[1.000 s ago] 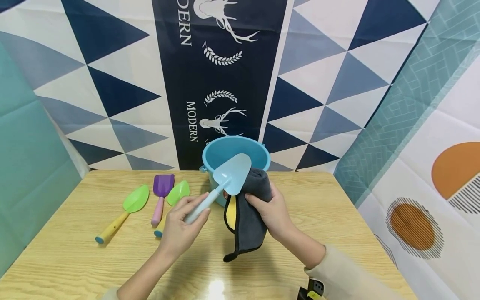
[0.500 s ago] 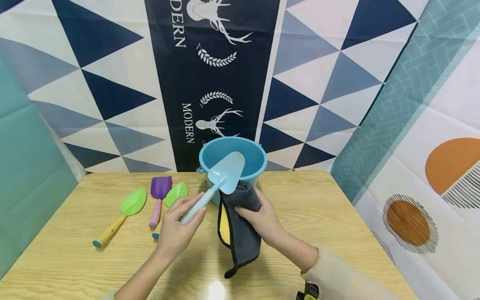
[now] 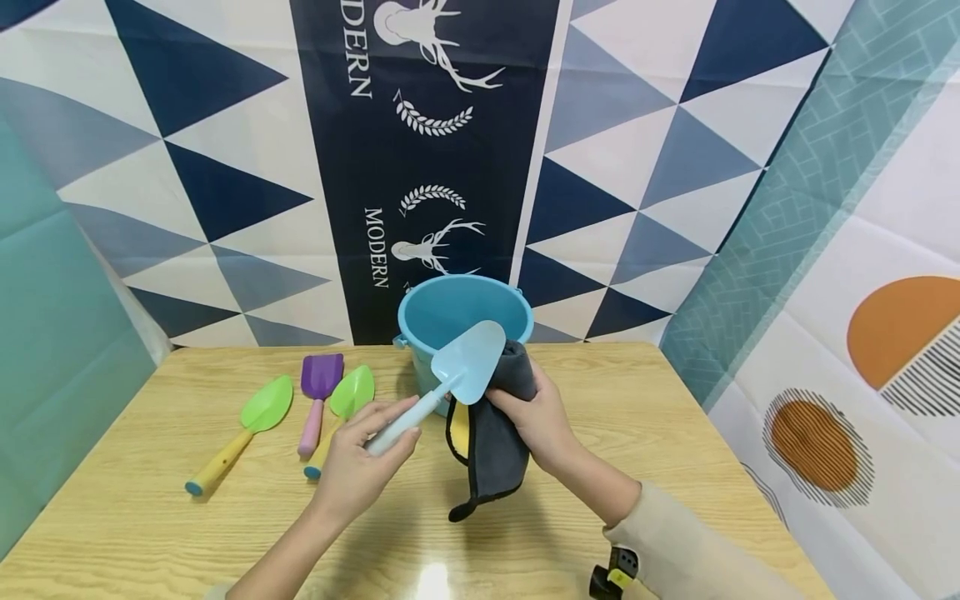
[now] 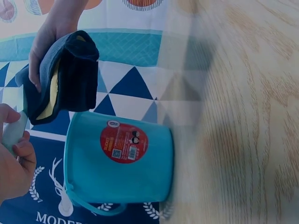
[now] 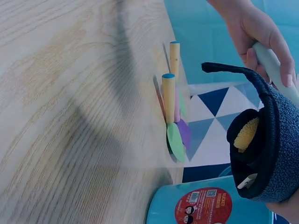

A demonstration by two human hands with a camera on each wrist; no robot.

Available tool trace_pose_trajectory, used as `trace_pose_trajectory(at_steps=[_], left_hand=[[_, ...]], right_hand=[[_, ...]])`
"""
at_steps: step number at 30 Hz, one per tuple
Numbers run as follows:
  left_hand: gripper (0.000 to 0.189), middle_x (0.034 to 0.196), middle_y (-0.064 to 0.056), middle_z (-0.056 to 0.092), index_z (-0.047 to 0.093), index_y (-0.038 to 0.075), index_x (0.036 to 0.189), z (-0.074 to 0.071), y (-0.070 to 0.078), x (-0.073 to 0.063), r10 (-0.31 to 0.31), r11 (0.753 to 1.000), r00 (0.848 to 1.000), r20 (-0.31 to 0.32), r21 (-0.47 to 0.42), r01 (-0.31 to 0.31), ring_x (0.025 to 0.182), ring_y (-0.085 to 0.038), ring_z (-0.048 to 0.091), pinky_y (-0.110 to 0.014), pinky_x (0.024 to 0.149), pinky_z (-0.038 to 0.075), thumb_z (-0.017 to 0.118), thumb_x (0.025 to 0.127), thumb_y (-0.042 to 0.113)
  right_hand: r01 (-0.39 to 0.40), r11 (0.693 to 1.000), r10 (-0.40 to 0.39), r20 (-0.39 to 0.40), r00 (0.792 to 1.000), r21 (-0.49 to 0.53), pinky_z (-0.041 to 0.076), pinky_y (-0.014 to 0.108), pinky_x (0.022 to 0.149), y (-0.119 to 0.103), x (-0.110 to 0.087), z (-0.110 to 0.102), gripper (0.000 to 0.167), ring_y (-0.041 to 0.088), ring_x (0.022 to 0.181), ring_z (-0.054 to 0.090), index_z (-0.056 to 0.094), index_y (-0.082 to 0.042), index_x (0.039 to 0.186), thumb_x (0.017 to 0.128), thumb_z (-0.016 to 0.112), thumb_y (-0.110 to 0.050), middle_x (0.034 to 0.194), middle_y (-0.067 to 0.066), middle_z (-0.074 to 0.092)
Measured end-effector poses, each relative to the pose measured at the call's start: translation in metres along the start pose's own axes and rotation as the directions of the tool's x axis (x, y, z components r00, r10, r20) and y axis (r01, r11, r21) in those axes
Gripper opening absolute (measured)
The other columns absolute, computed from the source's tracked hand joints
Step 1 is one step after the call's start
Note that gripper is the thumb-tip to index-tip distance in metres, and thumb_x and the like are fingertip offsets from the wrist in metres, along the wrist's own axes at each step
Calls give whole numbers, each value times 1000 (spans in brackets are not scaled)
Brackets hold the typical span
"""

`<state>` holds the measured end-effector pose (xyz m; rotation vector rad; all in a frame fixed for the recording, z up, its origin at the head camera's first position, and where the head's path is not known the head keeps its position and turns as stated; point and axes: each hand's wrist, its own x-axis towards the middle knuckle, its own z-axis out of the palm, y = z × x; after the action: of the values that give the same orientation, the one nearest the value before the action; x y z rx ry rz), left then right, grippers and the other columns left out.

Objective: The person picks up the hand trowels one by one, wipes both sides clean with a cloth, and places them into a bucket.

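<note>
In the head view my left hand [image 3: 351,468] holds a light blue toy trowel [image 3: 472,360] by its handle, the blade pointing up and to the right. My right hand [image 3: 543,422] grips a folded dark grey cloth [image 3: 498,458] with a yellow inner side. The upper part of the cloth lies against the right edge of the blade, and its lower end hangs loose above the table. In the left wrist view the cloth [image 4: 70,77] bends around the trowel's blade, which it mostly hides. The right wrist view shows the cloth's black border and yellow lining.
Behind the hands stands a blue bucket [image 3: 422,372] with a red label [image 4: 124,142]. To the left on the wooden table [image 3: 135,533] lie a green trowel [image 3: 267,404] with a yellow handle, a purple shovel [image 3: 322,377] and another green trowel [image 3: 352,392].
The right hand and cloth slid down toward the viewer, then back up and right along the blade. The trowel shifted left and up, then back right and down.
</note>
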<state>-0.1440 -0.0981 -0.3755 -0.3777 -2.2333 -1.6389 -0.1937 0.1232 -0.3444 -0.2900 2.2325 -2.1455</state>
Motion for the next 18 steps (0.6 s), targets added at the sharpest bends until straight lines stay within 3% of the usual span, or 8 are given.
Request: trace_pose_trajectory(at_steps=[5, 10, 18], left_hand=[[39, 107, 1, 65, 64, 22, 120, 0, 1, 1, 3, 1000, 999, 41, 24, -4, 82, -13, 54, -25, 64, 48, 69, 83, 13], [43, 109, 1, 62, 62, 18, 124, 0, 1, 1, 17, 999, 996, 92, 43, -21, 87, -14, 53, -25, 70, 46, 66, 83, 8], [41, 109, -5, 59, 60, 15, 126, 1, 2, 1, 61, 998, 995, 82, 12, -62, 88, -12, 51, -23, 69, 46, 65, 86, 11]], right_hand=[[-19, 1000, 19, 2, 1000, -4, 51, 32, 85, -1, -2, 2, 55, 19, 105, 59, 42, -18, 136, 86, 61, -6, 129, 13, 51], [-36, 999, 35, -13, 999, -8, 51, 31, 83, 2, -4, 2, 53, 18, 103, 59, 42, -15, 135, 86, 61, -6, 129, 13, 52], [-37, 999, 37, 8, 999, -10, 51, 30, 83, 5, -7, 7, 51, 18, 101, 60, 48, -15, 132, 84, 62, -5, 126, 13, 55]])
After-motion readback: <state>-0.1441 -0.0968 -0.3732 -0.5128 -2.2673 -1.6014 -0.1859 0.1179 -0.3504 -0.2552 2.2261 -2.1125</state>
